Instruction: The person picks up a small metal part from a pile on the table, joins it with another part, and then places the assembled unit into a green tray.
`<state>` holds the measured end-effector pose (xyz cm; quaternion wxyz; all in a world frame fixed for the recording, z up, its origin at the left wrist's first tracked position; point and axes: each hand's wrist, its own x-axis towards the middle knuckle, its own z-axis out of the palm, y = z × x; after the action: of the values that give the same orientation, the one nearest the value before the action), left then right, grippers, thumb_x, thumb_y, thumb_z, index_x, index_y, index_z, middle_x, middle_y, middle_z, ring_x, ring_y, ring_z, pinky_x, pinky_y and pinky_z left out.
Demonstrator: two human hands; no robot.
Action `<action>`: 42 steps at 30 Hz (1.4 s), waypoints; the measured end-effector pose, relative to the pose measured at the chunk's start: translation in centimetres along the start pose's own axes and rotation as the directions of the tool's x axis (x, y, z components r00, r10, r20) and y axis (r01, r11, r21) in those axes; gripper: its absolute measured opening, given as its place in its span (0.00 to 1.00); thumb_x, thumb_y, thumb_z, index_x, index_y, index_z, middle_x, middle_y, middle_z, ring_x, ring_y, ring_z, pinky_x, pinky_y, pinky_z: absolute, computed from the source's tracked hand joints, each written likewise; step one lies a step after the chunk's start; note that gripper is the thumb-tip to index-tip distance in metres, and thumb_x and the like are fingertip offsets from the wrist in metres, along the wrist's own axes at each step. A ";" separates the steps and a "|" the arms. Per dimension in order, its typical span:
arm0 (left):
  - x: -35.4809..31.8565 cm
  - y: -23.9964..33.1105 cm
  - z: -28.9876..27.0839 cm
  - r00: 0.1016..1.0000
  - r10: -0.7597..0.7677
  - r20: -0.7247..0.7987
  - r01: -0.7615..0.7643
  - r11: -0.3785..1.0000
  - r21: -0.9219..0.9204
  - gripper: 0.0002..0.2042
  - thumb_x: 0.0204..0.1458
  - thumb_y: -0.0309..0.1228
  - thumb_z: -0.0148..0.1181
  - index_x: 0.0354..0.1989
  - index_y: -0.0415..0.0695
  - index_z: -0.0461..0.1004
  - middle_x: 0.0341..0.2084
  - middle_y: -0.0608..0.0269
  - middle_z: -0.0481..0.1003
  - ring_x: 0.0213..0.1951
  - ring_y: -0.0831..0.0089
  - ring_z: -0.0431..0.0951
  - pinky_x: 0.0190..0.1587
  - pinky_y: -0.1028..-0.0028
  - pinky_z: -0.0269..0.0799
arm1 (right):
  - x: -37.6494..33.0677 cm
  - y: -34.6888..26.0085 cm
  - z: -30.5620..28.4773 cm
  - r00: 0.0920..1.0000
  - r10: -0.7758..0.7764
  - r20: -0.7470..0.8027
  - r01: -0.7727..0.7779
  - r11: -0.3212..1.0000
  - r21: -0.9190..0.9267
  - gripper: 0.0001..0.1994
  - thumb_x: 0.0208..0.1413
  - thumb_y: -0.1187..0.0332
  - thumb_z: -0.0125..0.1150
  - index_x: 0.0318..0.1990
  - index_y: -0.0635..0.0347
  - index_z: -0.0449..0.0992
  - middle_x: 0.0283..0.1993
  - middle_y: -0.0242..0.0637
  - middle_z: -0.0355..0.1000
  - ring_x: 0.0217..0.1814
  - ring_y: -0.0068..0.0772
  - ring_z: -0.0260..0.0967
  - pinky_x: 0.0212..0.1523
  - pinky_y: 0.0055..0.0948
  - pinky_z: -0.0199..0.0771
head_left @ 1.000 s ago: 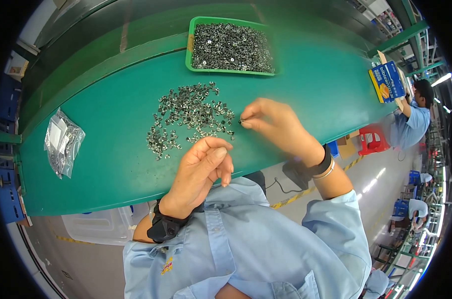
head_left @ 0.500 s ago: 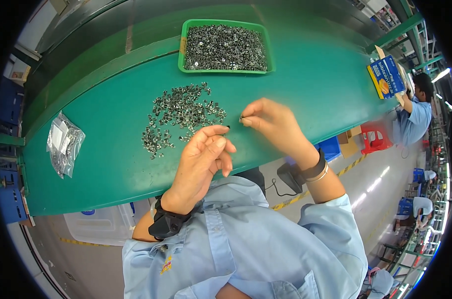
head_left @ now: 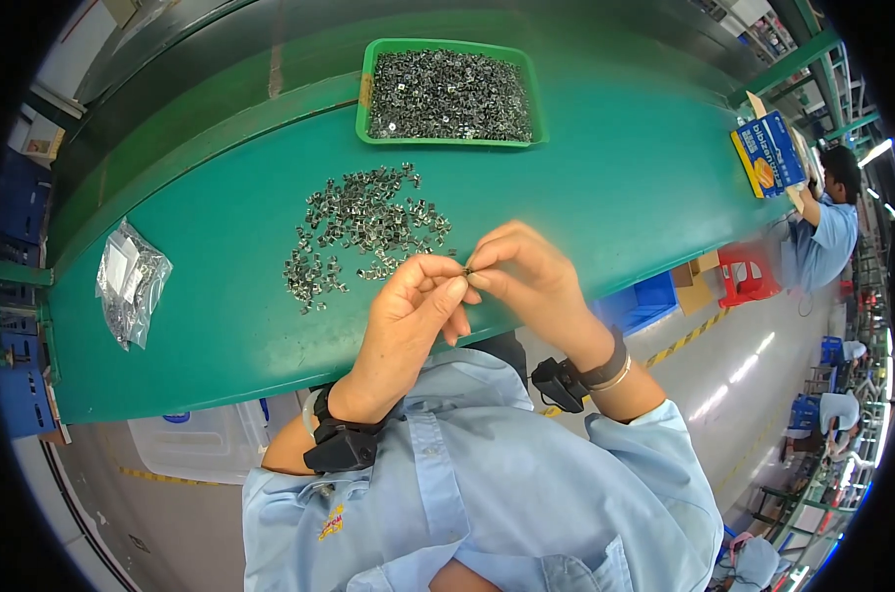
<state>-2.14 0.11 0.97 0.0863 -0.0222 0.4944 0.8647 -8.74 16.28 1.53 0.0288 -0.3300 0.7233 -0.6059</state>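
Between left hand (head_left: 398, 316) and tray (head_left: 447, 142) lie metal pieces (head_left: 368, 212).

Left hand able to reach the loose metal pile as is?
Likely yes: the metal pile lies uncovered just beyond the left hand, though its fingers meet the right hand at a small part.

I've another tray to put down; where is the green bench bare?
Bare: between the clear bag and the loose metal parts; also right of the green tray, toward the blue-yellow box. Crowded: around those parts, with left hand and right hand close by.
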 end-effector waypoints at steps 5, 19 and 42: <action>-0.3 0.2 -0.2 0.996 0.089 -0.033 -0.078 0.966 0.247 0.07 0.57 0.29 0.51 0.41 0.41 0.68 0.30 0.66 0.73 0.27 0.82 0.70 0.27 0.81 0.66 | -0.2 -0.2 0.3 1.000 0.000 -0.001 0.000 1.000 0.001 0.08 0.46 0.80 0.62 0.34 0.60 0.73 0.35 0.34 0.71 0.37 0.28 0.68 0.37 0.25 0.70; -0.8 0.7 0.1 0.994 -0.106 0.011 0.106 0.990 -0.091 0.08 0.57 0.31 0.52 0.39 0.39 0.68 0.29 0.63 0.73 0.26 0.79 0.72 0.26 0.80 0.67 | -0.6 -0.4 0.1 0.956 -0.291 0.022 0.280 0.894 -0.350 0.10 0.42 0.79 0.65 0.34 0.60 0.74 0.32 0.36 0.71 0.33 0.32 0.69 0.31 0.27 0.70; -0.5 -0.9 -1.0 0.986 -0.048 0.158 0.091 0.956 -0.277 0.07 0.56 0.31 0.54 0.34 0.42 0.67 0.22 0.62 0.73 0.21 0.75 0.72 0.23 0.77 0.67 | -2.0 -0.4 1.5 0.987 -0.150 -0.062 0.143 0.984 -0.102 0.09 0.46 0.79 0.63 0.36 0.61 0.74 0.33 0.35 0.72 0.35 0.31 0.70 0.32 0.26 0.72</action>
<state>-1.57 -0.35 -0.23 0.1494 0.0132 0.3563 0.9222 -6.32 16.01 0.71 -0.0571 -0.3622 0.7261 -0.5816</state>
